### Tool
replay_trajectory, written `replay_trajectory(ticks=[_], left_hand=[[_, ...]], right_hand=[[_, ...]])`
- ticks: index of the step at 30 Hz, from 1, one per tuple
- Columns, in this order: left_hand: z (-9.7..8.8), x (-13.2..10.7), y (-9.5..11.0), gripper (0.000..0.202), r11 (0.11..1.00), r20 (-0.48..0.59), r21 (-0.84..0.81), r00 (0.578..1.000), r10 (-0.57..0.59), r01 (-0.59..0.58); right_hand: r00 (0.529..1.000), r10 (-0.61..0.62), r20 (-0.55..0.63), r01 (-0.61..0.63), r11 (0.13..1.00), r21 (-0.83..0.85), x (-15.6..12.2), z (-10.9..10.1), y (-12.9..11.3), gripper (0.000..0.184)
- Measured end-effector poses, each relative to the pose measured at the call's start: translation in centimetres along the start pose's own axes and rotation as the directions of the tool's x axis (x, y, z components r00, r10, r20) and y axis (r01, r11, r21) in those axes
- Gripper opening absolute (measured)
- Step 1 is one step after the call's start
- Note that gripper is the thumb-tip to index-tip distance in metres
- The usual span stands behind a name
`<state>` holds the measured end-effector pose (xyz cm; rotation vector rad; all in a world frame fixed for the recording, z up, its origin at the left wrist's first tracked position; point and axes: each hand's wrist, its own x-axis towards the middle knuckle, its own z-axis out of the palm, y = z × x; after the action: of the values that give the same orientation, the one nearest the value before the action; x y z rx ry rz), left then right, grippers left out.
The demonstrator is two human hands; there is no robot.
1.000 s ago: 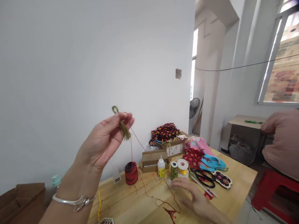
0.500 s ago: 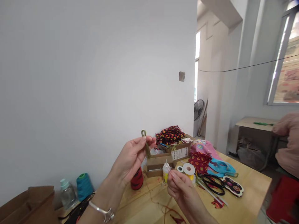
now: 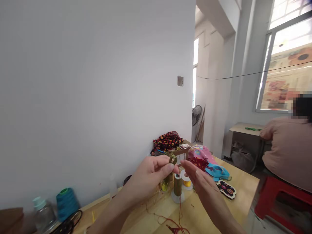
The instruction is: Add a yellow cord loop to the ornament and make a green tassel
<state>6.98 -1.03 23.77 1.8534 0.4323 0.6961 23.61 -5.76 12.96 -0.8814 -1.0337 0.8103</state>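
My left hand (image 3: 148, 178) is raised over the wooden table (image 3: 239, 201) and pinches a small olive-green thread tassel (image 3: 172, 159) between thumb and fingers. My right hand (image 3: 198, 180) is close beside it on the right, fingers stretched out towards the tassel and holding nothing that I can see. Just beneath the two hands an olive-green thread spool (image 3: 177, 185) stands upright on a white base. A loose red thread (image 3: 168, 221) trails across the table below.
A teal thread cone (image 3: 65, 203) and a clear bottle (image 3: 42, 216) stand at the left by the wall. Patterned fabric (image 3: 167, 141), a cardboard box, blue ribbon (image 3: 218, 170) and yellow tape lie behind. A person in pink (image 3: 290, 152) sits at the right near a red stool (image 3: 285, 198).
My left hand has come down from shoulder height to just above the table with the tassel. My right hand rose off the table and met it. The view swung right.
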Motion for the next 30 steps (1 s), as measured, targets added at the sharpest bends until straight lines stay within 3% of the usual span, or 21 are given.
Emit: replay_trajectory(ticks=[3, 7, 10, 13, 16, 20, 22, 25, 27, 30], left_hand=[[-0.6, -1.7, -1.4, 0.024, 0.996, -0.101, 0.086, 0.994, 0.031, -0.022], [-1.7, -4.5, -4.5, 0.024, 1.000, -0.323, 0.005, 0.946, -0.019, 0.022], [-2.0, -6.5, -7.0, 0.021, 0.980, -0.515, -0.186, 0.843, -0.157, 0.069], [-2.0, -7.1, -8.5, 0.017, 0.913, -0.588, -0.408, 0.759, -0.280, 0.020], [-2.3, -6.5, -8.2, 0.011, 0.838, -0.594, -0.536, 0.751, -0.289, -0.102], [-3.8, -5.2, -5.3, 0.007, 0.754, -0.609, -0.589, 0.773, -0.179, -0.290], [-4.4, -4.9, -3.6, 0.005, 0.759, -0.641, -0.551, 0.758, -0.119, -0.347], [-4.7, -4.9, -1.9, 0.008, 0.798, -0.606, -0.524, 0.789, -0.102, -0.299], [-4.6, -5.2, -1.5, 0.009, 0.804, -0.600, -0.522, 0.792, -0.110, -0.285], [-4.8, -6.1, -1.8, 0.011, 0.793, -0.641, -0.530, 0.754, -0.143, -0.300]], right_hand=[[0.975, 0.040, 0.219, -0.098, 0.960, 0.264, 0.9, 4.0, -0.5, 0.038], [0.846, 0.235, 0.479, -0.435, 0.824, 0.363, -0.1, 7.1, 2.0, 0.047], [0.735, 0.383, 0.560, -0.606, 0.741, 0.288, -1.1, 7.3, 4.5, 0.049], [0.686, 0.461, 0.563, -0.659, 0.722, 0.211, -1.3, 6.7, 5.8, 0.038], [0.680, 0.449, 0.580, -0.642, 0.747, 0.174, -0.5, 5.9, 5.8, 0.027], [0.641, 0.464, 0.611, -0.656, 0.745, 0.123, 0.4, 4.4, 5.7, 0.021], [0.646, 0.500, 0.577, -0.649, 0.758, 0.071, 0.4, 3.6, 5.9, 0.020], [0.692, 0.515, 0.506, -0.591, 0.807, -0.012, -0.1, 2.9, 6.2, 0.021], [0.735, 0.499, 0.460, -0.528, 0.846, -0.075, -0.6, 2.8, 6.3, 0.023], [0.825, 0.443, 0.351, -0.405, 0.896, -0.180, -1.2, 3.0, 6.1, 0.028]])
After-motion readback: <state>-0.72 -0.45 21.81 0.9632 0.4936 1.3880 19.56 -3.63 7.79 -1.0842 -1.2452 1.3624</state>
